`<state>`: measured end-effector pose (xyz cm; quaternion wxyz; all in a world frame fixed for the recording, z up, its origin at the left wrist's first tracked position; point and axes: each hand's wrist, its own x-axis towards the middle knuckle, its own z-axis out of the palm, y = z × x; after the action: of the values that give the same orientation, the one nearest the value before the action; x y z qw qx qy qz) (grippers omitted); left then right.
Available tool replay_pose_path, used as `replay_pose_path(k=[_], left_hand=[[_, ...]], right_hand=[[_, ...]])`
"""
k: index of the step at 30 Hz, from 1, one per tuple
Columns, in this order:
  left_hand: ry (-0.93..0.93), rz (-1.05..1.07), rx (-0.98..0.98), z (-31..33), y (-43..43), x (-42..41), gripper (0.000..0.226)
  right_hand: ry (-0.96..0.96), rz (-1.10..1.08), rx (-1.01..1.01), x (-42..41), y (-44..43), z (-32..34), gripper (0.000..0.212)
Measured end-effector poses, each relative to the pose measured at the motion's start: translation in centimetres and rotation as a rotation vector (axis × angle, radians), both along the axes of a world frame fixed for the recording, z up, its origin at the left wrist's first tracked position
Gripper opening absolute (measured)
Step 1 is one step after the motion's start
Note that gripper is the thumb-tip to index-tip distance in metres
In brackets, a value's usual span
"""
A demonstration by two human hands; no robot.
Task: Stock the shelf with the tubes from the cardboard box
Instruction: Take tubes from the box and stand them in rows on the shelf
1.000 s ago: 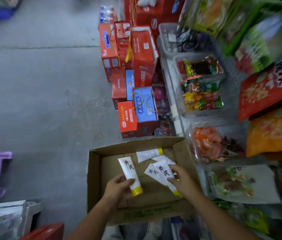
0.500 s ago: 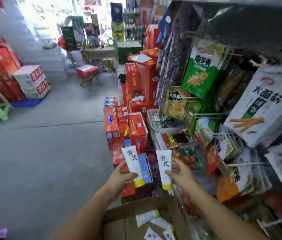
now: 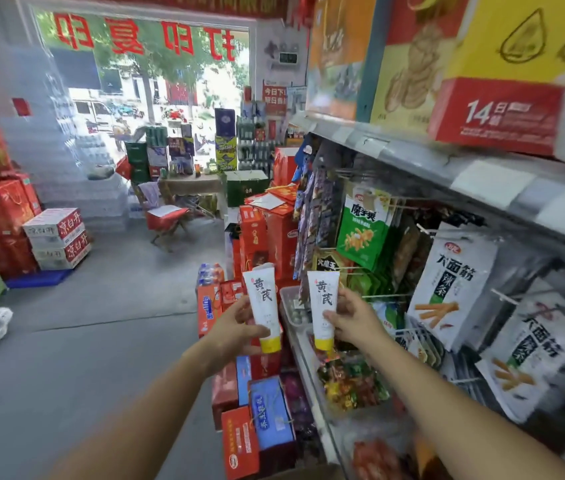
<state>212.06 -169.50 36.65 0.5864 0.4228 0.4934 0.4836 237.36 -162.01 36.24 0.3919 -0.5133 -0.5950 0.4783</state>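
Holding one tube in each hand lets me bring two at once to the shelf (image 3: 412, 161). My left hand (image 3: 236, 327) curls thumb and fingers round the lower half of the left tube (image 3: 262, 303), just above its yellow cap. My right hand (image 3: 354, 320) grips the right tube (image 3: 322, 306) the same way. Both tubes stand upright, caps down and print toward me, which I judge helps me check the labels and set them facing out. They hang in the air just beside each other, in front of the hanging snack bags (image 3: 364, 230) and above a clear bin (image 3: 291, 299), not yet on any shelf. Next I need a free spot, and I cannot see one plainly.
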Motion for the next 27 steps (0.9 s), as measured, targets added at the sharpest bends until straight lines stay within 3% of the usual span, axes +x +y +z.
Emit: replay_pose_path(k=[10, 17, 27], left_hand=[[0.039, -0.257, 0.148, 6.0, 1.2, 0.4, 0.074], [0.162, -0.375, 0.259, 7.8, 1.3, 2.8, 0.07], [0.123, -0.499, 0.316, 9.9, -1.8, 9.9, 0.064]], right_hand=[[-0.025, -0.152, 0.153, 0.4, -4.7, 8.0, 0.045], [-0.058, -0.316, 0.17, 2.5, -8.5, 9.4, 0.038], [-0.083, -0.481, 0.243, 7.8, -17.1, 12.5, 0.035]])
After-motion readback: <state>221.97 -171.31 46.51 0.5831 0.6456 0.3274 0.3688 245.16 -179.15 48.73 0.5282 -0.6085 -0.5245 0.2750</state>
